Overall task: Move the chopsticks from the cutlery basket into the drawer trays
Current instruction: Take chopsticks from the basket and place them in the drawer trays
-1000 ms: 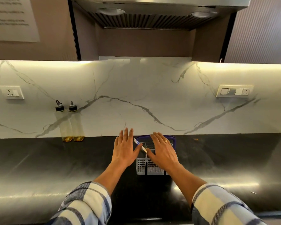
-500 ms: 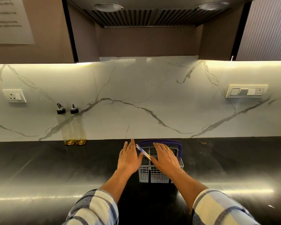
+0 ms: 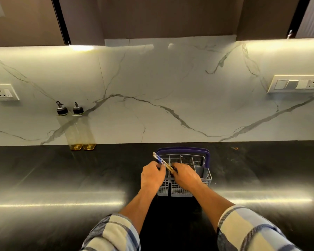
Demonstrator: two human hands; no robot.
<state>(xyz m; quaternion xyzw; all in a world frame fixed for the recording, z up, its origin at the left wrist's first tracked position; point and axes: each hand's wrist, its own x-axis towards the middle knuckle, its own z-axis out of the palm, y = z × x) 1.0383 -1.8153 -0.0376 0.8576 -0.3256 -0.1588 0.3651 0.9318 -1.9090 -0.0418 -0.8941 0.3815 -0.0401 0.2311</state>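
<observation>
Together, our left hand [image 3: 151,175] and right hand [image 3: 185,175] close their fingers on the chopsticks [image 3: 161,161] above the cutlery basket [image 3: 184,185], near the surface's [image 3: 62,178] back edge; bare surface lies on both sides.

1. Your cutlery basket [image 3: 181,190] looks like matt grey plastic mesh, with a smooth purple plastic handle [image 3: 183,150].
2. The chopsticks [image 3: 160,160] look like wood with glossy blue-and-white painted tops.
3. The countertop [image 3: 62,178] is polished black stone, throwing glare.
4. The backsplash [image 3: 152,87] is smooth veined marble.
5. The 2 oil bottles [image 3: 80,131] are clear and glossy.
6. Your sleeves [image 3: 246,230] are woven checked cloth.
</observation>
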